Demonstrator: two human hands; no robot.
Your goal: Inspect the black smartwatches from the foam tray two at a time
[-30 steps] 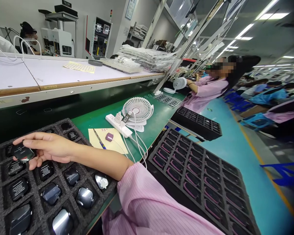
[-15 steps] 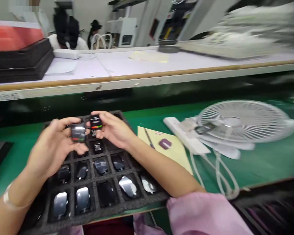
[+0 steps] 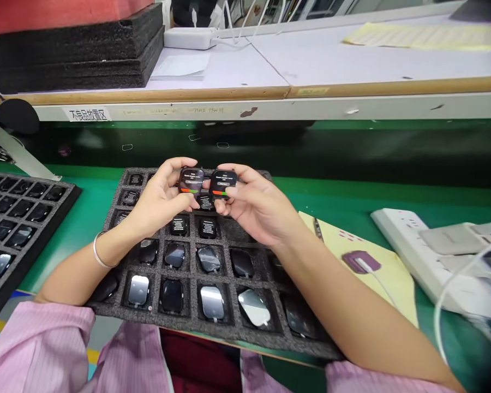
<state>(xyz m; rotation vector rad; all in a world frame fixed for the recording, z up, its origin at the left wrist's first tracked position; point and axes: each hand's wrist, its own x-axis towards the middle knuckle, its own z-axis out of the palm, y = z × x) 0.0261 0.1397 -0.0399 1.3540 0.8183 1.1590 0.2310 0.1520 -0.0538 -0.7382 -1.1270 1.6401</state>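
Observation:
My left hand [image 3: 161,199] pinches a small dark watch body [image 3: 191,180] with a film label showing a red and green strip. My right hand [image 3: 253,206] grips a second such watch body [image 3: 223,183] beside it. Both pieces are held side by side, nearly touching, above the far rows of a black foam tray [image 3: 229,327]. The tray's pockets hold several more watch bodies, some labelled and face up, some glossy. A bracelet sits on my left wrist. Pink sleeves cover both forearms near the bottom edge.
A second black tray [image 3: 12,218] of parts lies at the left. A yellow paper [image 3: 393,273] with a pen and a small purple puck lies to the right, then a white power strip [image 3: 409,245] with cables. Stacked black foam [image 3: 73,49] sits on the raised white shelf.
The view swung left from the aisle and settled on the tray. My right hand lifted a watch body from the tray and my left hand joined with another; both pieces now sit close together.

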